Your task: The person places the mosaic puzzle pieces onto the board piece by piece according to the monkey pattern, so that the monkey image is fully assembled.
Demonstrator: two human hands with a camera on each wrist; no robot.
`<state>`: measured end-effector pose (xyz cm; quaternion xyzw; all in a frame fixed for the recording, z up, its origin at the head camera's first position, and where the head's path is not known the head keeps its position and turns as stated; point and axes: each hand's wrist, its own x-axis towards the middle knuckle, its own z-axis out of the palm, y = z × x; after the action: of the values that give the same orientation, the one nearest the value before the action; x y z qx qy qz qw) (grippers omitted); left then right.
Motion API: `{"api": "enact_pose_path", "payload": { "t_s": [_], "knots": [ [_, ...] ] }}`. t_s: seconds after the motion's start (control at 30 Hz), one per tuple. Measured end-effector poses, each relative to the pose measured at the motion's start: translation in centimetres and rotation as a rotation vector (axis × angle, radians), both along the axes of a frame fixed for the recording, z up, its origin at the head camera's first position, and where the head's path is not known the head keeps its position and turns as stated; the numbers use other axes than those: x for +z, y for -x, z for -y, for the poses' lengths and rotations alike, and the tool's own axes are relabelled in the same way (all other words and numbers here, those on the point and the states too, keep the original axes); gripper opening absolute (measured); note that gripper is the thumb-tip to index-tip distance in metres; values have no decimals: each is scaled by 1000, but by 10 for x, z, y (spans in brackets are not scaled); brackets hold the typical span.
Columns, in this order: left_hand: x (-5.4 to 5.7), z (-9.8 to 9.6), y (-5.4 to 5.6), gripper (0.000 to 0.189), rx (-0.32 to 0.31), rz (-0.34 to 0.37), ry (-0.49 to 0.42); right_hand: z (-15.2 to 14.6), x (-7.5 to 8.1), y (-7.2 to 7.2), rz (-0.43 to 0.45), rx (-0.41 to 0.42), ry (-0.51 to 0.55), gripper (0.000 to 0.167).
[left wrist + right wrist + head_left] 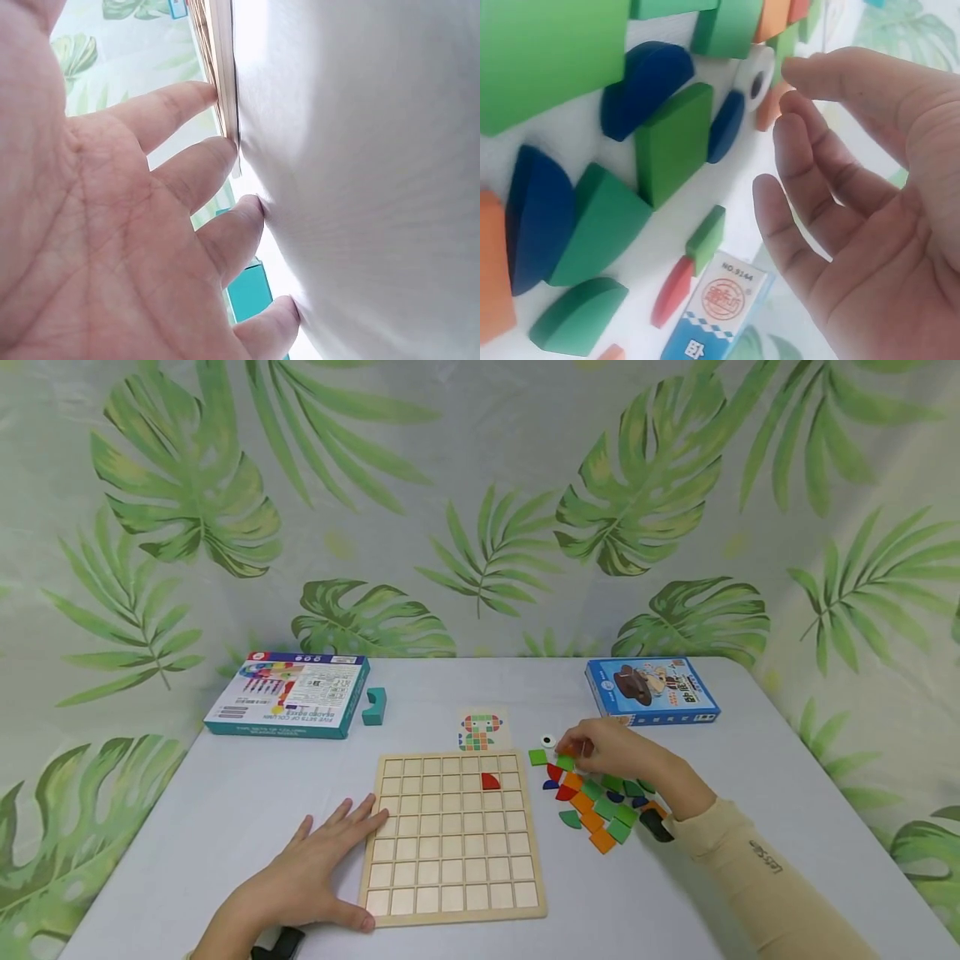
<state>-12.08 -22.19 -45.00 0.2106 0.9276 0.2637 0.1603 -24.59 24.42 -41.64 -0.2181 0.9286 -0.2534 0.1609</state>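
Note:
The left hand (311,868) lies with fingers spread at the left side of a wooden grid board (537,860). Its index fingertip touches the board's left edge and its thumb is at the near left corner. A red quarter-circle tile (491,782) sits in a cell near the board's far right. The right hand (618,750) is over the far end of a pile of coloured tiles, thumb and fingers bent together. In the right wrist view, its fingertips are right at an orange tile (769,114); I cannot tell whether they pinch it.
A pattern card (483,732) lies beyond the board. A white eye tile (547,741) and a green square (537,757) lie left of the right hand. Farther back are a boxed set (288,693), a teal block (374,706) and a blue box (652,691).

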Motion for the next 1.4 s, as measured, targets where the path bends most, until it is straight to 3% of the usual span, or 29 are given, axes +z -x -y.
{"api": "enact_pose_path", "payload": {
  "t_s": [0.3,0.87,1.17,1.4],
  "knots": [
    [0,3,0,127,-2,16,-28,-1,-8,3,-2,31,-11,25],
    [2,2,0,127,-6,10,-41,-1,-10,5,-11,19,-57,22],
    [2,3,0,127,-1,11,-43,2,-14,8,-156,72,-133,17],
    [1,3,0,128,-2,5,-42,9,-9,6,-205,48,-89,24]
  ]
}}
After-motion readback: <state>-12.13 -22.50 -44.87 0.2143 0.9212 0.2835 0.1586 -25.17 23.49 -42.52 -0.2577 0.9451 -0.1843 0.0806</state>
